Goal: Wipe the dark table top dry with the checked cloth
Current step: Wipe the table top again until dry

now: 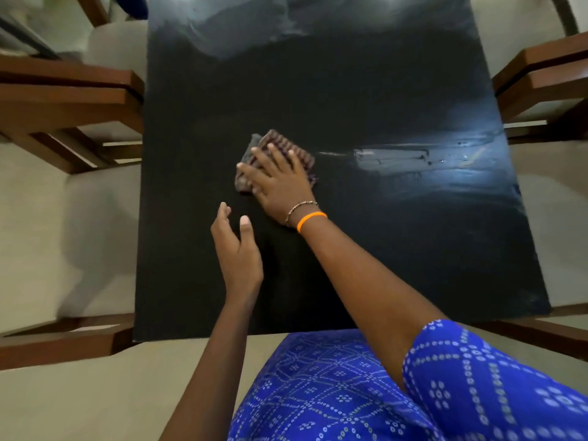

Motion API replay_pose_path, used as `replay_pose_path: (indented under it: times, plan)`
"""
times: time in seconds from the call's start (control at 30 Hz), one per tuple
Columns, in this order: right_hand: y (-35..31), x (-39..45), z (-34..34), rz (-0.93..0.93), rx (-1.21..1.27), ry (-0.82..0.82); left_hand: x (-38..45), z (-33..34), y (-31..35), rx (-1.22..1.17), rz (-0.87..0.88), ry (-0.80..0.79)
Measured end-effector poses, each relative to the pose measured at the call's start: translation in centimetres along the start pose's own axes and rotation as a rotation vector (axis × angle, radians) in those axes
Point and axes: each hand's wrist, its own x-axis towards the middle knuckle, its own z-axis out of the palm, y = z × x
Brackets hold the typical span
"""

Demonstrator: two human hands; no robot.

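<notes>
From the head camera we look straight down on a dark rectangular tabletop (318,97), its long axis running away from us. The checked cloth (286,151) lies bunched near the middle of the tabletop, slightly left of centre. It forms a rough oblong whose long axis runs from lower left to upper right, with one grey corner poking out toward the upper left.

Our right hand (280,186) lies flat on the cloth with its fingers spread wide and straight, pressing it down; the fingers point up and to the left. An orange band (311,220) and a thin beaded bracelet (300,209) circle that wrist. Our left hand (237,249) hovers above the near part of the tabletop, just beside the right wrist, fingers loose and slightly curved, holding nothing.

To the right of the cloth, a pale glossy patch (423,160) reflects light, with streaks through it; the far end also shines. Wooden chairs (70,100) stand on both sides, over a pale floor (63,402). A blue patterned garment (366,393) fills the lower right.
</notes>
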Motion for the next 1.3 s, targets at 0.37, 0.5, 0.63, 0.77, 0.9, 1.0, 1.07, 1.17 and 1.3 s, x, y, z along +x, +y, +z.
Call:
replay_pose_path:
  times: [0.37, 0.5, 0.63, 0.77, 0.9, 1.0, 1.07, 1.17, 1.3]
  plan:
    - [22.4, -9.4, -5.2, 0.81, 0.003, 0.277, 1.0, 4.0, 2.2, 0.078, 0.064, -0.245]
    - [23.5, -10.4, -5.8, 0.995, 0.023, 0.315, 1.9, 3.4, 2.0, 0.033, 0.041, -0.227]
    - [18.3, -6.8, -4.8, 0.914, 0.026, 0.284, 3.1, 2.0, 1.1, -0.008, -0.013, -0.169]
    - [7.8, -1.6, -2.2, 0.601, 0.023, 0.189, 4.2, 0.6, 0.8, 0.001, -0.016, -0.094]
    - [-3.4, 0.7, 1.1, 0.23, 0.079, 0.045, 5.0, -1.2, 0.9, -0.006, 0.018, 0.0]
    - [-6.8, -0.4, 2.9, -0.009, 0.029, -0.052, 5.3, -2.2, 1.1, 0.001, 0.062, 0.016]
    - [-5.9, -1.6, 2.9, -0.107, 0.021, -0.042, 5.6, -2.4, 1.2, 0.017, 0.076, 0.01]
    - [-2.3, -3.6, 2.0, -0.114, 0.002, 0.016, 5.8, -2.1, 1.5, 0.03, 0.07, -0.022]
    - [6.5, -6.5, -0.2, 0.21, -0.037, 0.147, 5.6, -0.3, 2.0, 0.044, 0.053, -0.09]
